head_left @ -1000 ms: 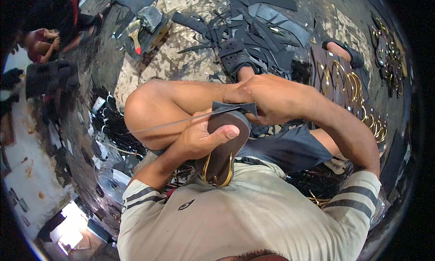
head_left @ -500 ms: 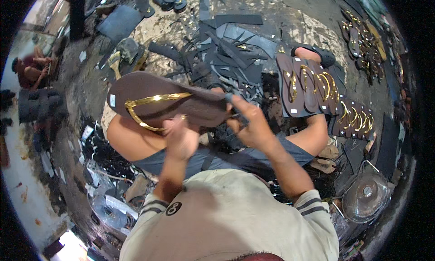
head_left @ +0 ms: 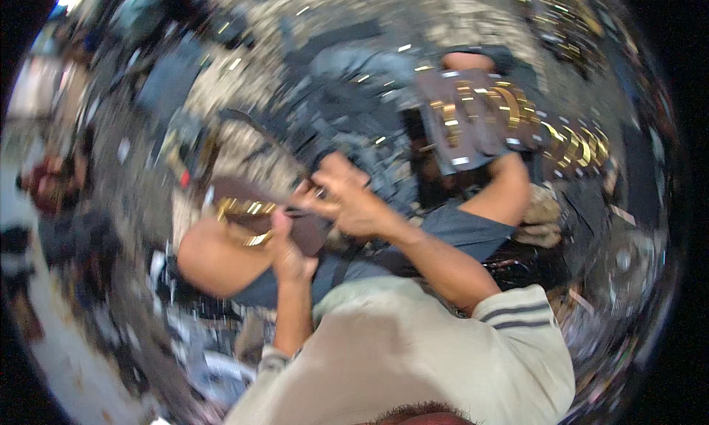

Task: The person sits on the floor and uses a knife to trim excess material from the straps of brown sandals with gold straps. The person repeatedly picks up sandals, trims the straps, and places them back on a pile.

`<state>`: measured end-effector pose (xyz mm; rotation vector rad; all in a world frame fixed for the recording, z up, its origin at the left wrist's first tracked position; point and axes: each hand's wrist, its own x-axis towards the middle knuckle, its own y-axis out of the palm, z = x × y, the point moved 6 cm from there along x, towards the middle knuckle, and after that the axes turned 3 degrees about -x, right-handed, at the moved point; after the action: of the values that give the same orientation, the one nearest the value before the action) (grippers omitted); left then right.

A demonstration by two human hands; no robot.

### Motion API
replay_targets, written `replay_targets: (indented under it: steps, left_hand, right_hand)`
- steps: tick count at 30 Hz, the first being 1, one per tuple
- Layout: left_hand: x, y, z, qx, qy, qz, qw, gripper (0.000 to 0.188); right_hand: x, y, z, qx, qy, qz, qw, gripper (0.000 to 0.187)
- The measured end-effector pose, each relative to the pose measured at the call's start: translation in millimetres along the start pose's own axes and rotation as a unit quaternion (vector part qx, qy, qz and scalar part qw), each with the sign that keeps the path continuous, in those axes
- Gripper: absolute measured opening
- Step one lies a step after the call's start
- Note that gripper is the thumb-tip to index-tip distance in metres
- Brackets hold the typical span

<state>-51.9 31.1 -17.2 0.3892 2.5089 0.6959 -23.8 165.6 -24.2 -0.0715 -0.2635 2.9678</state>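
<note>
Sandal in hand: a brown sandal (head_left: pixel 309 231) with a shiny gold strap (head_left: pixel 247 207) is in the middle left of the frame, above the bent left leg (head_left: pixel 225 251); its strapped part points left, its other end points toward the centre.
Left hand: the left hand (head_left: pixel 293 256) is closed on the sandal's lower edge, its thumb upright across the brown face, just right of the strap.
Right hand: the right hand (head_left: pixel 354 205) is near the centre, fingers bent and close to the sandal's right-hand end; blur hides whether they touch it, and I cannot tell if they grip anything.
Thin dark line: a slim dark strip (head_left: pixel 258 126) slants from the upper left down toward the right hand's fingers; what it is, and whether it is held, is unclear.
Sandal row: brown sandals (head_left: pixel 484 118) with gold straps lie side by side at the upper right, beyond the right knee (head_left: pixel 511 177).
Second row: more gold-strapped sandals (head_left: pixel 576 146) sit farther right.
Scraps: dark flat offcuts (head_left: pixel 347 93) cover the upper middle.
Clothing: a pale shirt (head_left: pixel 413 351) with dark sleeve stripes fills the lower middle.
Far left: another person (head_left: pixel 53 189), in dark red, badly smeared by motion.
</note>
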Motion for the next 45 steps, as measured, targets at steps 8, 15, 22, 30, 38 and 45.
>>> replay_targets:
  steps: [8, 15, 22, 30, 38, 45]
  left_hand:
    - [51, 67, 49, 0.133, -0.142, 0.185, 0.963, 0.062]
    - [109, 126, 187, 0.191, -0.297, 0.178, 0.919, 0.062]
    - [131, 174, 269, 0.118, -0.252, 0.253, 0.927, 0.028]
    - [167, 166, 281, 0.175, -0.151, 0.163, 0.959, 0.025]
    - [113, 180, 154, 0.137, -0.167, 0.167, 0.962, 0.06]
    - [95, 170, 140, 0.081, -0.221, 0.147, 0.961, 0.059]
  right_hand:
    - [-46, -154, -33, 0.283, 0.254, -0.256, 0.889, 0.038]
    - [-112, -285, 29, 0.329, -0.056, -0.458, 0.824, 0.049]
    - [-202, -225, -9, 0.041, 0.12, -0.491, 0.862, 0.039]
    - [-218, -188, -50, 0.164, 0.267, -0.427, 0.848, 0.045]
    - [-229, -129, -5, -0.173, 0.176, -0.369, 0.896, 0.033]
    - [-190, -130, -8, -0.315, 0.227, -0.34, 0.856, 0.038]
